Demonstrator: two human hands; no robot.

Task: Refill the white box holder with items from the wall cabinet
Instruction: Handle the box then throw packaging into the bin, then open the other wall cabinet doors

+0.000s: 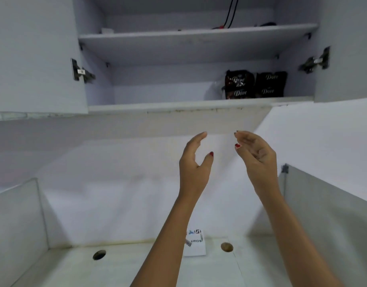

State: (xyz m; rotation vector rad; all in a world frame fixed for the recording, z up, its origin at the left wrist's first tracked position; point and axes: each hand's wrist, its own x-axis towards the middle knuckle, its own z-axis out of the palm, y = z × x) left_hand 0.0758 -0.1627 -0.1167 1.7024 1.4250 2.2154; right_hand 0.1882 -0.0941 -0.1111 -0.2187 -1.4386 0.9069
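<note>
Wall cabinet: both doors swung wide, hinges showing on either side; two shelves visible inside.
Lower shelf: dark brown packets printed "Dove", stacked toward the right end, some upright at the back, others lying in front. A scrap of clear plastic lies just beside them on the left.
Upper shelf: black cables hang down at the rear and end among small dark items; a small white object sits near the left end. Details too blurred to read.
Left hand: raised below the cabinet's bottom edge, palm turned inward, fingers loosely curved, thumb apart. Empty, gripping nothing.
Right hand: raised level with the left, just beside it, palm facing inward, fingers relaxed and slightly bent. Empty as well.
Hands to packets: both hands well below the lower shelf, touching neither cabinet nor packets.
White box: stands on the counter against the wall, partly hidden behind the left forearm; blue and dark print on its upper part.
Counter: two round holes, one left of the box, one right.
</note>
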